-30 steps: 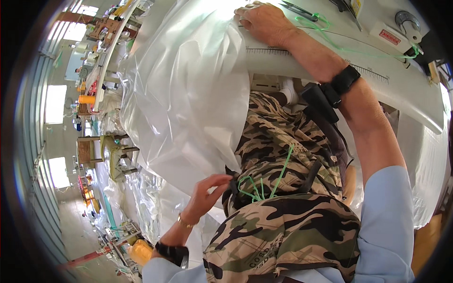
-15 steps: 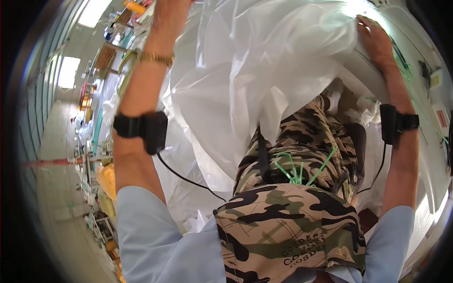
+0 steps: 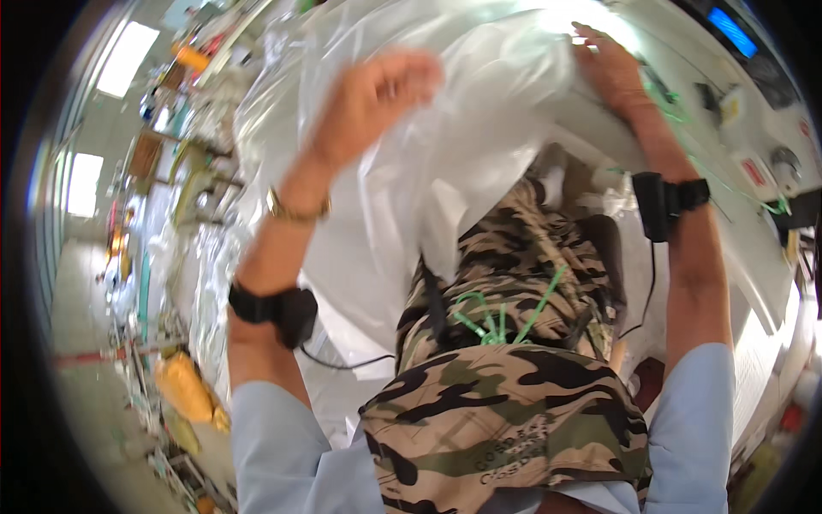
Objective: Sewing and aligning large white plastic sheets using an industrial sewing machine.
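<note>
A large sheet of clear plastic film (image 3: pixel 445 163) drapes from the white work table (image 3: pixel 728 223) down over my lap. My left hand (image 3: pixel 377 94) is raised and blurred, fingers curled into the film's upper left part. Further right, my right hand (image 3: pixel 612 68) presses flat on the film at the table's edge. Both wrists carry black bands. Green threads (image 3: pixel 505 321) lie on my camouflage trousers (image 3: pixel 514 403).
A machine with a blue screen (image 3: pixel 736 30) stands at the table's far right, with small tools and green threads beside it. To the left, more plastic film (image 3: pixel 180 265) piles on the floor, with an orange bag (image 3: pixel 184 390) and cluttered benches (image 3: pixel 171 163) beyond.
My left hand rose from my lap up into the film, then came lower and more to the right. My right hand stayed on the film at the table's edge.
</note>
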Tool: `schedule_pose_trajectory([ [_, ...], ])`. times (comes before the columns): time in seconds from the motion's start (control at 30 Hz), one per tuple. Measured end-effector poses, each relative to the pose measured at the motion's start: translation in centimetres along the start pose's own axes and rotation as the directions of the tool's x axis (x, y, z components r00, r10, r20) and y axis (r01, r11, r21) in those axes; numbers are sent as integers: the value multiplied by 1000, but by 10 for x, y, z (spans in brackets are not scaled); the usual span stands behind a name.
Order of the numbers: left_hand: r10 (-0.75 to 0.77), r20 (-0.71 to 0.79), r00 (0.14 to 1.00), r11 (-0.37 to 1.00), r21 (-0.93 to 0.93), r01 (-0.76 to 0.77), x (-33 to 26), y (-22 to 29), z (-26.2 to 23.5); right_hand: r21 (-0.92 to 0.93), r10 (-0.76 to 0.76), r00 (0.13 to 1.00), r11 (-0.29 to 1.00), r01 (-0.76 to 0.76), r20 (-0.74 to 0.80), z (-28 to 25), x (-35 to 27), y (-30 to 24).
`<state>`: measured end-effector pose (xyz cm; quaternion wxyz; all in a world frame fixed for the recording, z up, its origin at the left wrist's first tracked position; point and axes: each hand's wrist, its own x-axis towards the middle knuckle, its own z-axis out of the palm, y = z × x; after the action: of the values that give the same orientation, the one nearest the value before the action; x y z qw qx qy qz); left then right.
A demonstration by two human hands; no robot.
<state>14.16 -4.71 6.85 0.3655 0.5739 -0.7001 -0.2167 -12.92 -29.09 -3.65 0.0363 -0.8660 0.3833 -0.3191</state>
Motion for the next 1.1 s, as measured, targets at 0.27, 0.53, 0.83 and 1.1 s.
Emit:
schedule_pose_trajectory([
  [0.27,-203,171,964,979,36,200,-69,-5,38,-70,-96,994,993,92,-50,-18,-9,-7],
  [0.53,-138,43,990,984,-106,142,-58,-14,7,-41,-31,1000,999,31,5,-21,-4,-3],
  [0.83,-106,-337,935,694,-699,-173,-26,-16,-45,-61,-34,999,998,35,9,-10,2,7],
  [1.1,-320,-446,836,363,-873,-326,-22,-69,-64,-67,-75,997,995,74,-16,-6,3,18],
])
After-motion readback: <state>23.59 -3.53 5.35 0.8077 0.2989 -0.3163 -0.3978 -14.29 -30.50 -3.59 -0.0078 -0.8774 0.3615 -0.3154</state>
